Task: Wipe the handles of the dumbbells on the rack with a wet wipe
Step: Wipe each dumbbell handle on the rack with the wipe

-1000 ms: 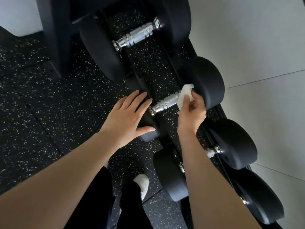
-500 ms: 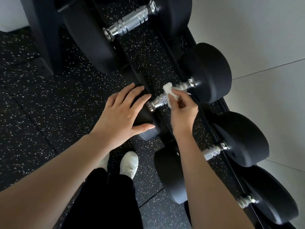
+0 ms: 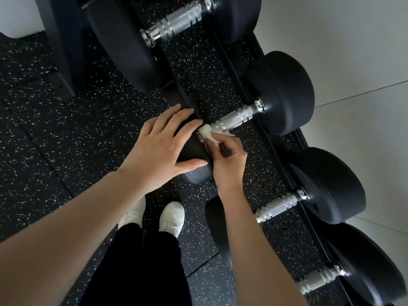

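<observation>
Several black dumbbells with knurled chrome handles lie across a dark rack (image 3: 279, 151). My right hand (image 3: 227, 160) pinches a crumpled white wet wipe (image 3: 208, 134) against the near end of the second dumbbell's handle (image 3: 238, 117). My left hand (image 3: 163, 149) lies flat, fingers spread, on that dumbbell's near black head (image 3: 194, 166). The far head (image 3: 284, 93) of this dumbbell is uncovered. A larger dumbbell handle (image 3: 176, 24) is above, and two more handles (image 3: 279, 206) (image 3: 320, 279) lie below to the right.
The floor (image 3: 55, 129) is black rubber with white speckles. A pale wall (image 3: 353, 51) runs behind the rack on the right. My two white shoes (image 3: 172, 217) and dark trousers stand close to the rack's front. A rack upright (image 3: 64, 47) stands at top left.
My right hand slid the wipe along the handle from the far head down to the near end. My left hand stayed on the near head. The camera tilted down, showing more dumbbells.
</observation>
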`<action>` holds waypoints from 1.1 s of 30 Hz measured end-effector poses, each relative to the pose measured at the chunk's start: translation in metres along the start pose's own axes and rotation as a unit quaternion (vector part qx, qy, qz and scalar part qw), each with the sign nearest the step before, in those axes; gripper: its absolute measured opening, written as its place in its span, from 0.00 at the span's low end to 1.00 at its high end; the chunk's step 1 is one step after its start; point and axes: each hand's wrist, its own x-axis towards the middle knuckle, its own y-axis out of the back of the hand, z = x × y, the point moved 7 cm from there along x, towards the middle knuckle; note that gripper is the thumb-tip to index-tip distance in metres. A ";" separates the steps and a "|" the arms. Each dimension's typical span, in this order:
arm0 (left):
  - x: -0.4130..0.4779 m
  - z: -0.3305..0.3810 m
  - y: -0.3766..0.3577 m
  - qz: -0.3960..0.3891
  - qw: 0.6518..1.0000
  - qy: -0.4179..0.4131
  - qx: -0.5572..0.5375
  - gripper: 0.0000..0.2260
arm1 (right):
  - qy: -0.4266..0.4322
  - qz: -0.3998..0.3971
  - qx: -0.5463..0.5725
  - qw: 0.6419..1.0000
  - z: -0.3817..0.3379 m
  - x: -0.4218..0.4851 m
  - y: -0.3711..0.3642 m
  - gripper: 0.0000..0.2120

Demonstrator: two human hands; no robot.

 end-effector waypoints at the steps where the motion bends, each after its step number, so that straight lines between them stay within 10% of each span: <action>1: 0.000 0.000 0.000 0.000 1.000 0.000 0.000 0.34 | -0.001 0.019 0.002 1.000 0.000 -0.002 0.001 0.11; 20: -0.001 0.002 -0.001 -0.017 1.000 -0.005 0.003 0.34 | -0.073 0.234 0.063 0.967 0.002 0.043 0.055 0.07; 33: -0.001 0.003 0.000 -0.014 1.000 -0.005 -0.007 0.33 | -0.164 0.186 0.329 0.911 0.011 0.031 0.037 0.02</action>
